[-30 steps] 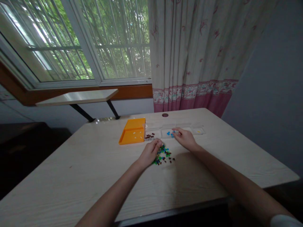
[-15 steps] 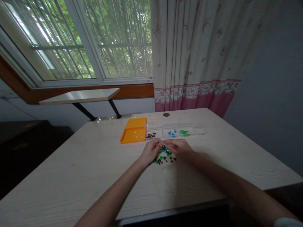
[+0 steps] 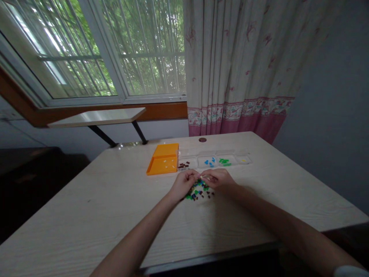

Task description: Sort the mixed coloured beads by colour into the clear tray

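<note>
My left hand (image 3: 184, 182) and my right hand (image 3: 219, 178) meet fingertip to fingertip above a pile of small toy bricks (image 3: 198, 191) on the table. Both are closed in a pinch. Something small and pale shows between the fingertips, too tiny to name. Green, blue, brown and yellowish pieces make up the pile, partly hidden under my hands. Just beyond, small brown pieces (image 3: 184, 165), blue pieces (image 3: 210, 162), green pieces (image 3: 224, 161) and a yellow piece (image 3: 243, 161) lie in separate clear compartments.
An orange open box (image 3: 152, 167) with several white pieces stands left of the clear trays (image 3: 193, 158). A raised shelf (image 3: 100, 116) rises at the table's back left. A dark round cable hole (image 3: 202, 140) lies near the back edge, below the curtain (image 3: 230, 77).
My hands stay almost in place over the pile, with only slight finger movement at the fingertips. The trays and the orange box have not moved.
</note>
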The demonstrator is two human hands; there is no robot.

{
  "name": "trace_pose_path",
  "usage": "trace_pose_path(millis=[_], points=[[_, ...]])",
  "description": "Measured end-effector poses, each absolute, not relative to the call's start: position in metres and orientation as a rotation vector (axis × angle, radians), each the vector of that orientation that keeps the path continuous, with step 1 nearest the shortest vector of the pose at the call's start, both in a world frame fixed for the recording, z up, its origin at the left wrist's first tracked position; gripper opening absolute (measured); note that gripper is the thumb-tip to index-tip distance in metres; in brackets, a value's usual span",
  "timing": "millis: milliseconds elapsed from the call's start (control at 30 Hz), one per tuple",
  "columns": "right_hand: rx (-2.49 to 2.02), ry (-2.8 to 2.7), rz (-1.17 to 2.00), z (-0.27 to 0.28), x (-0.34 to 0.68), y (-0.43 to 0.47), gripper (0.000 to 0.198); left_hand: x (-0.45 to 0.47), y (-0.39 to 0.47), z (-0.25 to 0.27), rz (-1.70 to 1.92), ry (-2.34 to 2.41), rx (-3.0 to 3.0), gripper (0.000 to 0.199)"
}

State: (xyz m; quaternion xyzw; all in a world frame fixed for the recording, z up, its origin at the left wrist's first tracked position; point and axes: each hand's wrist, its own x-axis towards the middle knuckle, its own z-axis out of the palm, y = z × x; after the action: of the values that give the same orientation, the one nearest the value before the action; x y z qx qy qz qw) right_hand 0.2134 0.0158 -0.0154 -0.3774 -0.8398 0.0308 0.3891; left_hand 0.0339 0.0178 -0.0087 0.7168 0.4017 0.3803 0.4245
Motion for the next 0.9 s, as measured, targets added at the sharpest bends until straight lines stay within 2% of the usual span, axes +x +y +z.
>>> trace_pose_path(millis=[767, 900], points=[[-0.960, -2.140, 0.073, -0.0172, 0.2172, 0.0184, 0.021, 0.0290, 0.0093, -0.0064, 1.028, 1.210, 2.245, 0.026], [-1.015, -2.235, 0.118, -0.0130, 0.2227, 0.0206, 0.023, 0.0280, 0.0103, -0.0051, 1.129, 1.209, 2.236, 0.023]])
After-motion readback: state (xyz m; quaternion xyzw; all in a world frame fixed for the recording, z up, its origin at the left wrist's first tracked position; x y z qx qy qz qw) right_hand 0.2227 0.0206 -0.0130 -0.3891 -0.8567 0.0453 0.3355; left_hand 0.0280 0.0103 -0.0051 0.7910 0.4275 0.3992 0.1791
